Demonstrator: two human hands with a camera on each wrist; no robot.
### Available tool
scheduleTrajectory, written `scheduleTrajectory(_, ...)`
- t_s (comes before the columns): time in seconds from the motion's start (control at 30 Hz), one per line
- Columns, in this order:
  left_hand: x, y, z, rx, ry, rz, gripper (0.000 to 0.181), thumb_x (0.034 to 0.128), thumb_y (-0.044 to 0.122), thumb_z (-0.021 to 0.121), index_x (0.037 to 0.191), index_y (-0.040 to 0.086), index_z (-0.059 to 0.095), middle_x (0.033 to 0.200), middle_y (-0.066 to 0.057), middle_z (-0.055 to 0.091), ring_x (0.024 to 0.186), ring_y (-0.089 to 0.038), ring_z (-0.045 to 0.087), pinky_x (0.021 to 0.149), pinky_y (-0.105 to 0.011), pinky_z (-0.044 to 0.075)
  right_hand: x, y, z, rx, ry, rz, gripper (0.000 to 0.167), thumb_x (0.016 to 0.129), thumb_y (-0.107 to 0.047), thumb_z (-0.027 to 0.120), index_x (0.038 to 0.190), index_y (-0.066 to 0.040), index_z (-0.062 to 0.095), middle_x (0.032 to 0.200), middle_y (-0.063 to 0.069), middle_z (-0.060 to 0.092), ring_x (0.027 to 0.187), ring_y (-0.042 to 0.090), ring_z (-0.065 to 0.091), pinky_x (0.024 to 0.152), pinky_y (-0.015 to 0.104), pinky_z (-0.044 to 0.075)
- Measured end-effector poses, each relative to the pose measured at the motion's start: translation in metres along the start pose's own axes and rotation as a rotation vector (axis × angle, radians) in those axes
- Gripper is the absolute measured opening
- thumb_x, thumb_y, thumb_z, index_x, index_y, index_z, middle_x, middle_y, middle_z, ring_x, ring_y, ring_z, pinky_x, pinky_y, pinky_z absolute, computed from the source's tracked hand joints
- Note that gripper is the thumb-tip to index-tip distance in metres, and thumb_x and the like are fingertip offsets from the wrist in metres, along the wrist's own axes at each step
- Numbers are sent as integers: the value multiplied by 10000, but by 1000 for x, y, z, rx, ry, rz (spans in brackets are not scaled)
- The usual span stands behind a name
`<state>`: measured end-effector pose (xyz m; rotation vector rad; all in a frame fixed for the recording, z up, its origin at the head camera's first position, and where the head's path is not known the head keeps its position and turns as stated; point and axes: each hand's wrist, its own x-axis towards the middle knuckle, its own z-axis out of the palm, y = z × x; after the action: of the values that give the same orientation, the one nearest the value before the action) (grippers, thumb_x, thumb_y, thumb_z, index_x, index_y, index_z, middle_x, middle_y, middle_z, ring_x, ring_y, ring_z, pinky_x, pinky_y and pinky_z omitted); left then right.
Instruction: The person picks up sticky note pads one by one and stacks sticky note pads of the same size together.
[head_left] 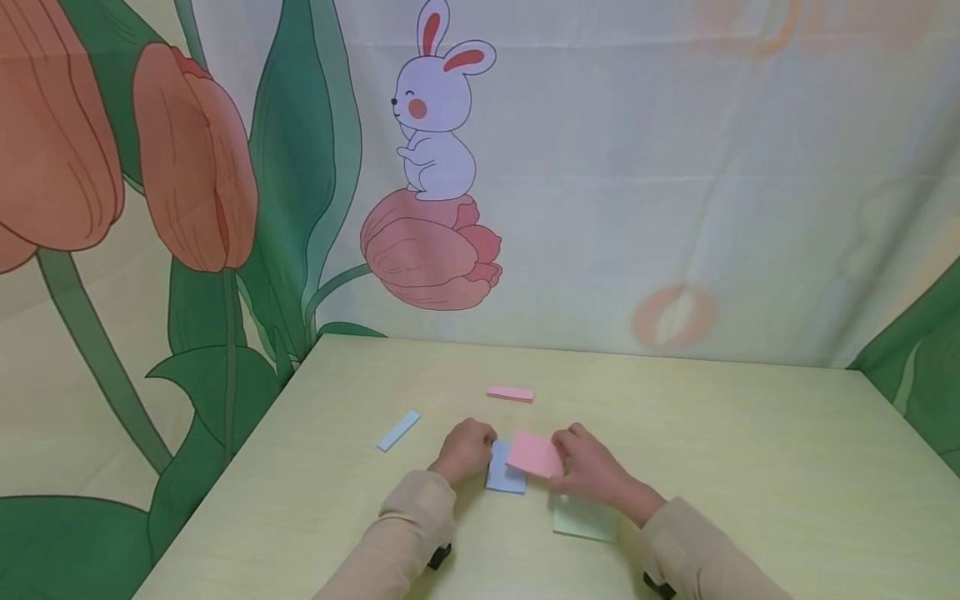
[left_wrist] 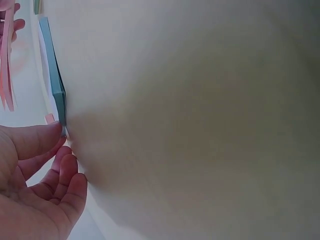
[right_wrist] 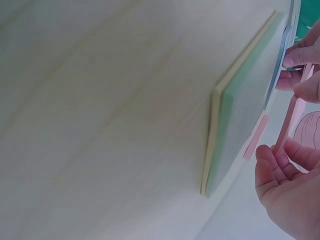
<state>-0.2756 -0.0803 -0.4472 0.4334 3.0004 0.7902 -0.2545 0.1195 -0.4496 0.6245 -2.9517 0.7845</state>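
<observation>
My left hand (head_left: 465, 448) pinches the left edge of a blue sticky note pad (head_left: 506, 482) between thumb and fingers. In the left wrist view, the blue pad's sheets fan apart slightly and its near end meets the thumb. My right hand (head_left: 592, 471) holds a pink sticky note pad (head_left: 534, 456) by its right side, raised above the table and overlapping the blue pad in the head view. Below the right hand lies a square green sticky note pad (head_left: 585, 521), partly covered by that hand. The right wrist view shows this green pad (right_wrist: 250, 95) with a pale yellow layer underneath.
A narrow pink strip pad (head_left: 510, 393) lies farther back on the pale yellow table (head_left: 750, 467). To the left is a narrow light-blue strip (head_left: 398, 431). Behind the table hangs a cloth printed with tulips and a rabbit (head_left: 438, 108).
</observation>
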Motion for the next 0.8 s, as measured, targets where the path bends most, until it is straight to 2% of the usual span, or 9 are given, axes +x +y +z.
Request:
scheduleTrajectory(0.5,-2,1,-1,-1,-10,-6,227,740,-42,551,936,-13,662,941,-115,640,837,-199,545,786,-353,465,-1,-11,0,-31,-107,-77,515,604,-224,678,1052,-1,555,890,20,478,755,122,413,667,260,399)
scheduleTrajectory(0.67,-3,1,-2,0,-17,-20,229,742,-39,551,941,-9,660,950,-113,623,889,-221,542,810,-366,455,0,-11,2,-79,-110,-144,485,592,-234,669,1013,-19,561,883,8,475,743,109,406,627,224,378)
scheduleTrajectory(0.8,-4,2,-2,-2,-24,-31,234,744,-42,552,951,-10,658,960,-112,619,893,-217,534,817,-368,451,0,-14,3,-113,-119,-166,468,600,-240,667,1005,-31,561,880,0,473,747,108,405,613,212,367)
